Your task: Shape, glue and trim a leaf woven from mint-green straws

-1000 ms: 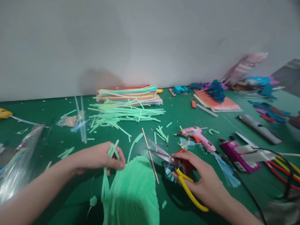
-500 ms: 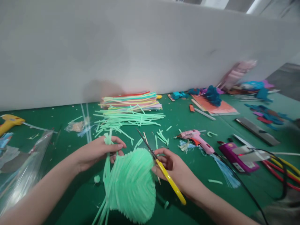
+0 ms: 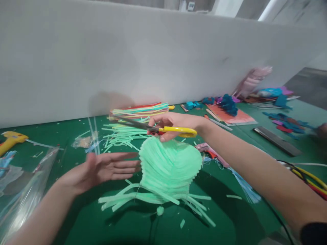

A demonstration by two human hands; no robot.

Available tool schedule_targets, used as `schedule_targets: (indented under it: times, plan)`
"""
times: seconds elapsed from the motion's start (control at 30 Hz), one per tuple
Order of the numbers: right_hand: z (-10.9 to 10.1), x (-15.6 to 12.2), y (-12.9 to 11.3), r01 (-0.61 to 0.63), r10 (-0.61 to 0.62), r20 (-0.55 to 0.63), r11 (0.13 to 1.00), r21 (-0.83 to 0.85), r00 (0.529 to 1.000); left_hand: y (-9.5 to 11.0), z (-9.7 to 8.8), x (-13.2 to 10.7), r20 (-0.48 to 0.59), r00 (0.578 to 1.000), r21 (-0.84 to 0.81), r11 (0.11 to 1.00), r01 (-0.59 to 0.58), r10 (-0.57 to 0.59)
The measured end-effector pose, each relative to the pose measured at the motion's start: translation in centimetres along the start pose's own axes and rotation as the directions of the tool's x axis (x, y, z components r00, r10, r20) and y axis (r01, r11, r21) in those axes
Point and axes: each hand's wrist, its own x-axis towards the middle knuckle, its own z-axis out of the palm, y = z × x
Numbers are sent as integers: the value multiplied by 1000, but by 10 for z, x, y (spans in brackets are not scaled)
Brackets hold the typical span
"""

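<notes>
A heart-shaped piece made of mint-green straws [image 3: 170, 166] is held up above the green table [image 3: 230, 224], loose straw ends trailing from its lower side. My right hand [image 3: 170, 125] grips its top edge together with yellow-handled scissors [image 3: 155, 129], whose blades point left. My left hand [image 3: 107, 169] is open, palm up, with fingers stretched toward the piece's left edge, just touching or nearly so.
Cut green straws [image 3: 125, 134] and a stack of coloured straws [image 3: 140, 110] lie behind. A pink glue gun [image 3: 208, 149], a yellow glue gun [image 3: 11, 140], a clear plastic bag [image 3: 25, 183], cables [image 3: 306, 175] and paper scraps [image 3: 231, 114] surround the spot. A grey wall [image 3: 127, 58] backs the table.
My right hand has lifted the straw piece up and turned it, with the scissors now pointing left. My left hand let go of the straw ends and opened.
</notes>
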Motion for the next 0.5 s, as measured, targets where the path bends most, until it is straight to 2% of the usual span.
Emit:
schedule_targets:
  times: [0.03,0.1,0.13,0.17,0.2,0.23,0.27,0.3,0.33,0.37,0.4,0.43,0.5]
  plan:
    - [1,10,-4,6,-3,73,999,-36,997,-3,7,7,-31,999,-54,998,26,-28]
    - [7,29,-10,24,-11,133,995,-93,991,-12,23,21,-68,995,-71,995,66,-71]
    - [12,36,-12,55,-43,111,992,-114,993,-16,31,26,-83,992,-85,992,92,-99]
    - [17,40,-15,101,-98,30,983,-152,995,-21,38,29,-102,987,-102,989,111,-121]
    - [22,40,-18,151,-177,-107,964,-219,978,-25,43,29,-130,983,-129,985,115,-132]
    - [28,36,-21,178,-269,-284,934,-310,920,-30,47,28,-163,977,-162,981,108,-135]
    - [36,27,-25,160,-367,-460,889,-429,808,-34,49,24,-208,970,-200,976,83,-125]
    - [45,13,-30,71,-421,-578,845,-530,699,-37,51,19,-261,959,-237,971,44,-107]
    - [56,-3,-33,-33,-446,-673,820,-571,590,-40,52,14,-319,944,-263,965,-7,-80]
    - [70,-22,-34,-113,-430,-751,828,-549,501,-42,52,8,-391,919,-294,953,-69,-54]
    - [87,-42,-33,-150,-393,-806,854,-499,442,-44,53,3,-478,877,-343,928,-148,-37]
    - [106,-60,-29,-174,-318,-829,883,-435,459,-44,54,-2,-569,821,-398,887,-236,-37]
    - [146,-89,-13,-275,-159,-824,894,-354,543,-42,58,-9,-713,696,-491,767,-414,-81]
